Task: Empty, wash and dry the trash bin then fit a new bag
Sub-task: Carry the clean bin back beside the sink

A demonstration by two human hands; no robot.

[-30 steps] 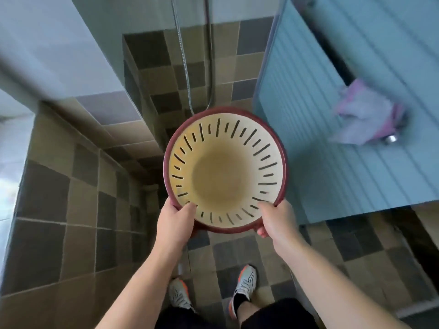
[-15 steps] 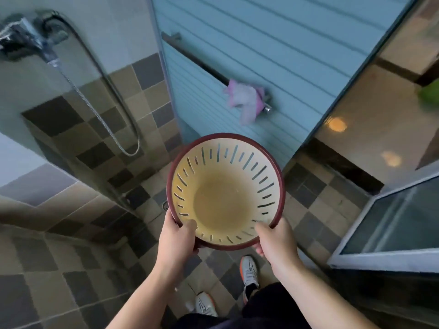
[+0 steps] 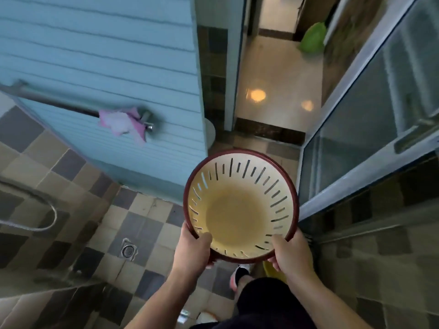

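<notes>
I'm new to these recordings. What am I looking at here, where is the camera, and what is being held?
There is no machine. A person wears a wide-angle camera on the head, looking down, so you see their own arms. The left hand and right hand both grip the near rim of a bin, cream inside with slits and a dark red rim; it looks empty. Below is a checked tile floor with a drain. A pink cloth hangs on a rail on the blue door. An open doorway lies ahead.

Bare forearms; black shorts [image 3: 268, 302]; white-orange trainers [image 3: 240, 274].
</notes>
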